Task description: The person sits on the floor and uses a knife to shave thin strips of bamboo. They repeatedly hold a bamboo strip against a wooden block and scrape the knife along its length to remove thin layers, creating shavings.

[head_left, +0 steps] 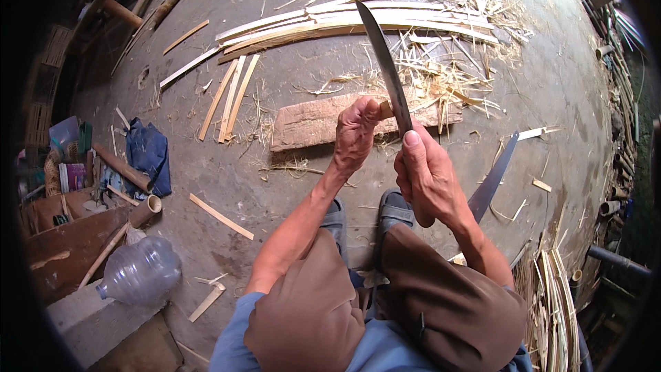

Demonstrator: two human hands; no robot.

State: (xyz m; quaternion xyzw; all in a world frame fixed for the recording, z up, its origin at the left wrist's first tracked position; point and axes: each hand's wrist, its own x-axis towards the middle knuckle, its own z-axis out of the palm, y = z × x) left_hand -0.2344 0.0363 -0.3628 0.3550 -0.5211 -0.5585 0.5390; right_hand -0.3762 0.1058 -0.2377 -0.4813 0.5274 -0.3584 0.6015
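My right hand (434, 176) is closed round the handle of a long knife (387, 58), its dark, slightly curved blade pointing up and away. A short piece of pale bamboo (387, 109) is pinched in my left hand (357, 131), its end against the blade's left side. Most of that piece is hidden by my fingers and the blade. Beneath both hands, a rough wooden block (303, 124) lies on the floor, with curly shavings (441, 83) heaped at its right end.
Long split bamboo strips (303, 31) lie beyond the block, shorter strips (234, 100) to its left. A saw (494, 182) rests on the right. Blue cloth (149, 158), a plastic bottle (142, 270) and a wooden box (76, 241) stand left. More strips (554, 303) are bundled at lower right.
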